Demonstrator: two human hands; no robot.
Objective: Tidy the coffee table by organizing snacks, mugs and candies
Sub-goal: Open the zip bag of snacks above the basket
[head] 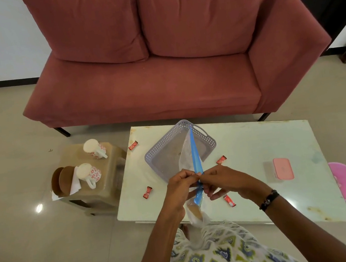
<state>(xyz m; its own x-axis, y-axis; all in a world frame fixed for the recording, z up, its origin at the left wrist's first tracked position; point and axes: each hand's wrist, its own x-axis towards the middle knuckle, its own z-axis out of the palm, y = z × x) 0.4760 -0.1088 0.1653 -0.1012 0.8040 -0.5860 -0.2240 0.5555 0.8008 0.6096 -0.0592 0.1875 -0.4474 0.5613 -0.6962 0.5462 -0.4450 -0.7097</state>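
Centrally, above the near edge of the pale surface [247, 142], both hands met on a clear plastic bag [185, 153] with a blue zip strip: the left hand [181, 187] and the right hand [221, 183] each pinched the strip, fingertips touching, with the bag stretched upward over the basket and its lower end, holding something brown, hanging toward the person's patterned clothing. Item: grey perforated basket [164, 152], set at an angle on the far left part of the surface, apparently empty. Items: four red-wrapped candies [133, 145] loose on the surface, one near the far left corner, one [147, 192] at the left just beside the left hand, one [221, 160] right of the basket, one [229, 200] under the right wrist. Item: pink lidded box [283, 168], toward the right side, well apart from the basket. Item: brown stool [99, 185] left of the surface, bearing two white mugs [94, 149] with red flower print, both lying tilted, the nearer mug [88, 176] beside brown round coasters [64, 184] on white paper. Behind stood a red sofa [158, 66].
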